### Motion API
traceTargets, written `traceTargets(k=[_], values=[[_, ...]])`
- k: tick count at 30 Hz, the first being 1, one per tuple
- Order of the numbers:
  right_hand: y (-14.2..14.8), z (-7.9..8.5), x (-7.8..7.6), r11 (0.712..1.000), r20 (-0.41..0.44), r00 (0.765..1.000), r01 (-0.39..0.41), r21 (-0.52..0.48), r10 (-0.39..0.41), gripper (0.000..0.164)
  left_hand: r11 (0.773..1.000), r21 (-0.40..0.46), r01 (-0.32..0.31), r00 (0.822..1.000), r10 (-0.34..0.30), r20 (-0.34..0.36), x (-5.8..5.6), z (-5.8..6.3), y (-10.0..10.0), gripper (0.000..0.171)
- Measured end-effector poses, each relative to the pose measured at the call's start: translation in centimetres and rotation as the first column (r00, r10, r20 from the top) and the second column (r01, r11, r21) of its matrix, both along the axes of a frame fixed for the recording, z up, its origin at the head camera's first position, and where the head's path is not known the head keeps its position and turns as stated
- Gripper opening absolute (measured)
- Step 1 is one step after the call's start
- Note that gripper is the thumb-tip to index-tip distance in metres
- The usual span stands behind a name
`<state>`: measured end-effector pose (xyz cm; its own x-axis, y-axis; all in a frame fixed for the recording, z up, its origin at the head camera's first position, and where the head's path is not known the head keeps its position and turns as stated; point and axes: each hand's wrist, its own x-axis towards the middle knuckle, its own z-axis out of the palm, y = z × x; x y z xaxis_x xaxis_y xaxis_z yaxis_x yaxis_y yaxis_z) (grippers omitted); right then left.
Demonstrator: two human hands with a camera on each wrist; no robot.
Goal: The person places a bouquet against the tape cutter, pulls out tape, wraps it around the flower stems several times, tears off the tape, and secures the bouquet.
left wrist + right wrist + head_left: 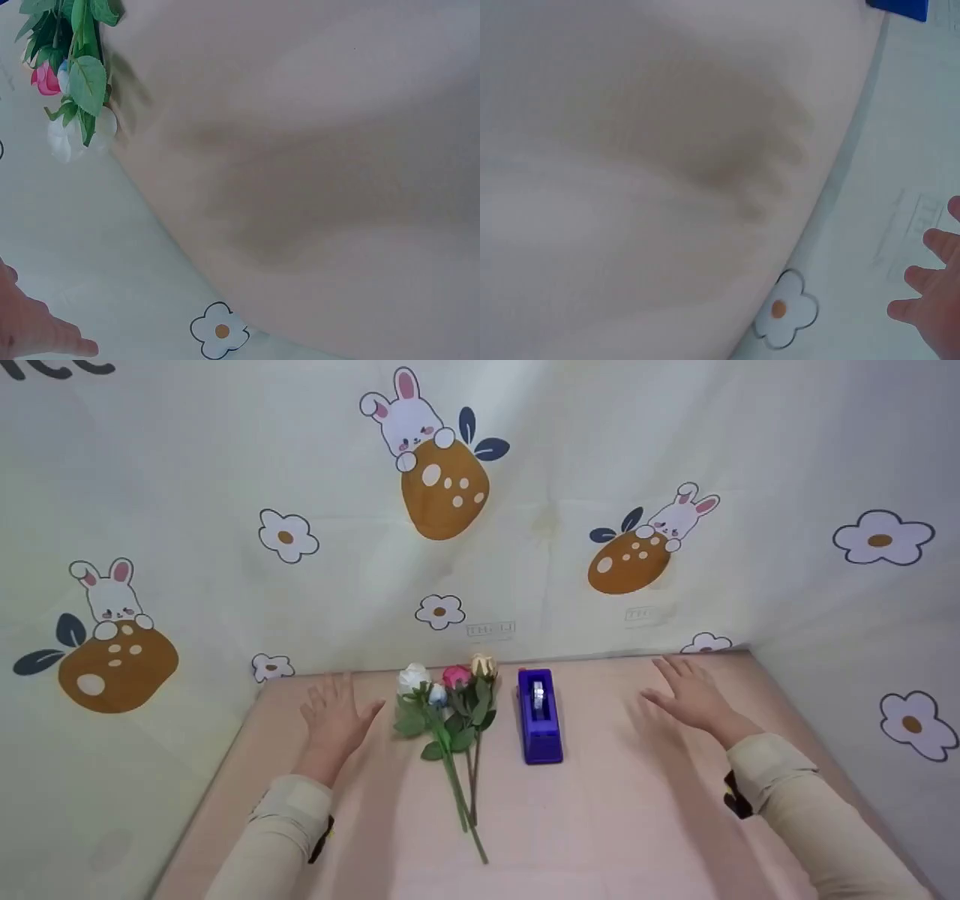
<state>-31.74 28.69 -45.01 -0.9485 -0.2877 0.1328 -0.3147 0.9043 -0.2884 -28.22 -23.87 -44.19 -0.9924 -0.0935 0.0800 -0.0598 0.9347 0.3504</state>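
Observation:
Several artificial roses [454, 720] in white, blue, pink and cream lie together on the table, their green stems crossing toward the near side. Just right of them stands a purple tape dispenser [541, 735] with a roll of tape [538, 697] in it. My left hand [332, 724] hovers to the left of the flowers, fingers spread, holding nothing. Off to the right of the dispenser, my right hand [694, 697] is likewise spread and holds nothing. The left wrist view shows the rose heads [75, 90]; a blue corner of the dispenser [904, 6] appears in the right wrist view.
The table [600, 825] has a pale pink cover. Behind it and at both sides hangs a whitish cloth [555, 450] printed with rabbits, brown fruit and flowers, meeting the table's far edge. Both forearms cast shadows on the cover.

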Motion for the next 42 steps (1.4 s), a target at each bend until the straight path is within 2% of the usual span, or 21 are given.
traceTargets(k=[4, 8, 10, 11, 13, 16, 18, 20, 23, 26, 33, 37, 39, 42], values=[[-5.1, 0.9, 0.9, 0.984, -0.017, 1.000, -0.003, -0.181, 0.000, 0.073, 0.999, 0.048, 0.024, 1.000, -0.024, -0.007, 0.2, -0.2, 0.4, 0.081], [-11.8, 1.1, 3.0, 0.912, 0.040, 0.999, 0.006, -0.409, 0.012, 0.054, 0.994, 0.101, 0.038, 0.998, -0.033, -0.052, 0.3, -0.5, 0.8, 0.071], [-15.3, 0.6, 4.1, 0.882, 0.100, 0.994, 0.000, -0.471, 0.053, 0.047, 0.993, 0.114, 0.042, 0.995, -0.032, -0.093, 0.3, -0.7, 1.1, 0.064], [-16.9, 0.2, 4.7, 0.877, 0.144, 0.987, 0.006, -0.481, 0.072, 0.049, 0.992, 0.121, 0.045, 0.993, -0.030, -0.118, 0.4, -0.8, 1.3, 0.061], [-20.1, -0.8, 5.5, 0.883, 0.232, 0.966, 0.010, -0.469, 0.113, 0.060, 0.990, 0.134, 0.050, 0.986, -0.027, -0.167, 0.5, -1.2, 1.7, 0.054], [-24.4, -2.8, 6.3, 0.923, 0.345, 0.931, 0.028, -0.383, 0.115, 0.084, 0.987, 0.154, 0.046, 0.982, -0.016, -0.191, 1.0, -2.0, 2.3, 0.046], [-26.7, -4.4, 6.6, 0.941, 0.387, 0.918, 0.059, -0.334, 0.080, 0.090, 0.988, 0.147, 0.041, 0.986, -0.016, -0.167, 1.6, -2.5, 2.8, 0.043], [-28.4, -5.8, 6.7, 0.952, 0.391, 0.920, 0.101, -0.290, 0.022, 0.087, 0.989, 0.144, 0.040, 0.994, -0.025, -0.102, 2.3, -3.0, 3.3, 0.044], [-30.0, -7.3, 6.9, 0.956, 0.346, 0.936, 0.158, -0.247, -0.066, 0.070, 0.987, 0.149, 0.054, 0.999, -0.053, -0.013, 3.2, -3.4, 3.8, 0.049], [-30.6, -7.9, 6.7, 0.958, 0.302, 0.946, 0.190, -0.213, -0.120, 0.051, 0.985, 0.164, 0.060, 0.997, -0.068, 0.045, 4.0, -3.6, 3.9, 0.051], [-30.3, -7.1, 6.1, 0.974, 0.349, 0.928, 0.186, -0.126, -0.132, 0.016, 0.990, 0.126, 0.058, 0.985, -0.078, 0.157, 4.8, -4.1, 3.0, 0.038], [-30.2, -6.8, 6.0, 0.979, 0.338, 0.933, 0.172, -0.106, -0.127, 0.010, 0.990, 0.135, 0.044, 0.973, -0.073, 0.218, 5.1, -4.3, 2.5, 0.034], [-30.1, -6.7, 6.0, 0.977, 0.322, 0.938, 0.174, -0.121, -0.127, 0.009, 0.989, 0.146, 0.040, 0.972, -0.072, 0.224, 5.1, -4.4, 2.4, 0.033], [-29.7, -6.7, 5.7, 0.966, 0.329, 0.935, 0.195, -0.169, -0.131, 0.015, 0.985, 0.169, 0.031, 0.979, -0.064, 0.196, 5.2, -4.5, 2.1, 0.035]])
